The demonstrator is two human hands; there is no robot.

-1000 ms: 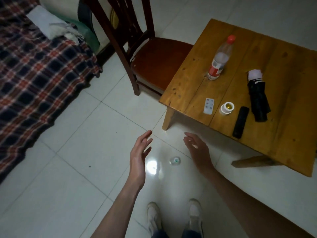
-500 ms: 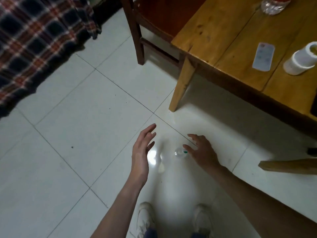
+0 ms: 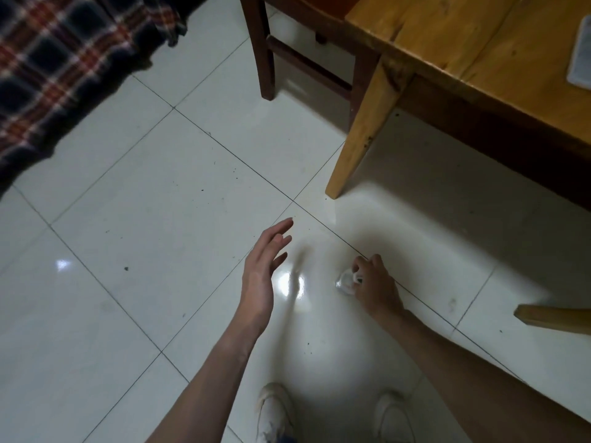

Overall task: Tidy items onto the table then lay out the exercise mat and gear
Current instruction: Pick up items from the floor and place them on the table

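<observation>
A small clear round object (image 3: pixel 344 280) lies on the white tiled floor in front of my feet. My right hand (image 3: pixel 374 284) is down at it, fingers curled around its right side; most of the object is hidden by the fingers. My left hand (image 3: pixel 263 271) hovers a short way to the left, palm turned inward, fingers spread and holding nothing. The wooden table (image 3: pixel 447 43) stands at the upper right, its near leg just beyond my hands. A white remote (image 3: pixel 580 59) lies on the tabletop at the right edge of view.
A dark wooden chair (image 3: pixel 267 52) stands at the top, beside the table. A plaid blanket (image 3: pixel 57 59) hangs to the floor at the upper left. Another table leg (image 3: pixel 553 318) juts in at the right. My white shoes (image 3: pixel 275 410) are at the bottom.
My head has dropped closer to the floor. My right hand has gone from reaching for the small object to closing its fingers on it. My left hand stays open beside it.
</observation>
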